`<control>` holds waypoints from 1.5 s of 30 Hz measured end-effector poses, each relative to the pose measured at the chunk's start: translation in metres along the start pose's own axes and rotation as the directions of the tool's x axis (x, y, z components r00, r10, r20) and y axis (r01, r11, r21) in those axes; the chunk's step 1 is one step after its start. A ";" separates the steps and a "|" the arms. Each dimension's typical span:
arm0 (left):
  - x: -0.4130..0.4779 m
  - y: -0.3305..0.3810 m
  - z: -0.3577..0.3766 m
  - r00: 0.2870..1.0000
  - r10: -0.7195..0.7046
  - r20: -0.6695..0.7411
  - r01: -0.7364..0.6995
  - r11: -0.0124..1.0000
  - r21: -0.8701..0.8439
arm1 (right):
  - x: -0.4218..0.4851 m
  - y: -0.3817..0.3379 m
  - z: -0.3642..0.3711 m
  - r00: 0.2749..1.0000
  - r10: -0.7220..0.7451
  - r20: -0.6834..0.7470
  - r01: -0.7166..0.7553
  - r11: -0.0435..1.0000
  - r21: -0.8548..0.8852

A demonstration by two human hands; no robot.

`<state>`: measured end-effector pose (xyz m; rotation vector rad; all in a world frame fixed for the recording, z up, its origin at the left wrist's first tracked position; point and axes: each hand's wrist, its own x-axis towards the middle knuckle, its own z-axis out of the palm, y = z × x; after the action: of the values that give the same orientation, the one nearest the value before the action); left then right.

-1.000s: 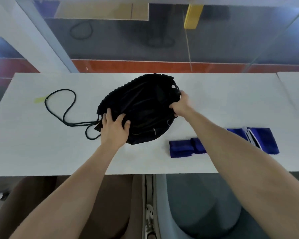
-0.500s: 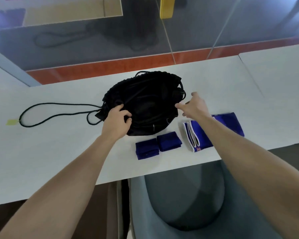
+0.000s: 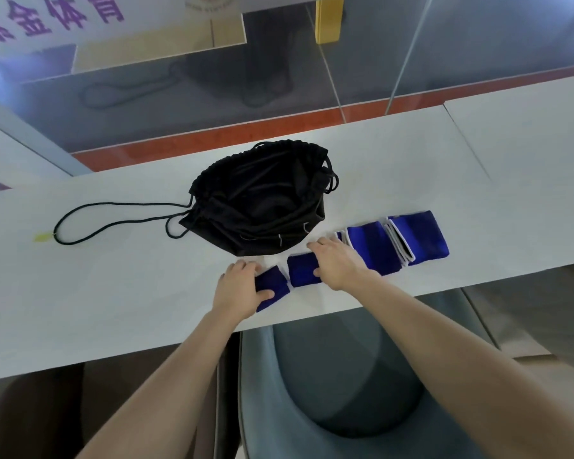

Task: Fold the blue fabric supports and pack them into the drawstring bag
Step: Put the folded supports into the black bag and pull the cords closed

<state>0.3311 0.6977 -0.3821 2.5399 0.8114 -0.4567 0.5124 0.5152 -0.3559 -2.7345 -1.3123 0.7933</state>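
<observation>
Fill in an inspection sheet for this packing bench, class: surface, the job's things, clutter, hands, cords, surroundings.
Surface: white table, mostly bare.
Job's things: black drawstring bag lying with its mouth open; two small folded blue supports near the front edge; two larger white-edged blue supports to their right.
Clutter: yellow tape scrap.
Hands: left hand grips the leftmost small support; right hand rests on the next one, fingers curled over it.
Cords: black drawstring looped out to the bag's left.
Surroundings: glass partition behind, grey chair below.
</observation>
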 end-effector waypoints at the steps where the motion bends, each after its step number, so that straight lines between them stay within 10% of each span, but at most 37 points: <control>1: -0.001 -0.001 0.000 0.999 -0.032 0.022 0.032 0.999 0.005 | -0.001 0.000 0.002 1.000 -0.001 0.010 0.001 1.000 -0.020; 11: -0.028 -0.012 -0.007 0.957 -0.256 0.138 0.285 0.727 -0.625 | -0.031 0.000 0.015 0.995 0.091 0.043 -0.100 0.915 0.390; 16: -0.017 -0.007 -0.052 0.954 -0.280 0.106 0.191 0.298 -0.935 | -0.040 -0.001 -0.010 0.949 0.315 -0.035 -0.181 0.628 0.757; 21: 0.038 0.002 -0.102 0.948 -0.316 0.032 0.091 0.172 -0.981 | -0.017 -0.004 -0.056 0.870 0.489 -0.062 -0.105 0.308 0.946; 29: 0.128 0.026 -0.121 0.981 -0.184 0.069 0.130 0.349 -0.928 | 0.049 -0.009 -0.102 0.963 0.258 -0.082 -0.012 0.342 0.940; 45: 0.183 0.039 -0.082 0.957 -0.009 0.291 0.261 0.472 -0.842 | 0.142 -0.002 -0.091 0.899 0.426 -0.106 -0.248 0.692 0.678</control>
<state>0.5111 0.7951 -0.3792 1.4061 0.8521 -0.2746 0.6249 0.6394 -0.3387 -2.3831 -0.3479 0.6968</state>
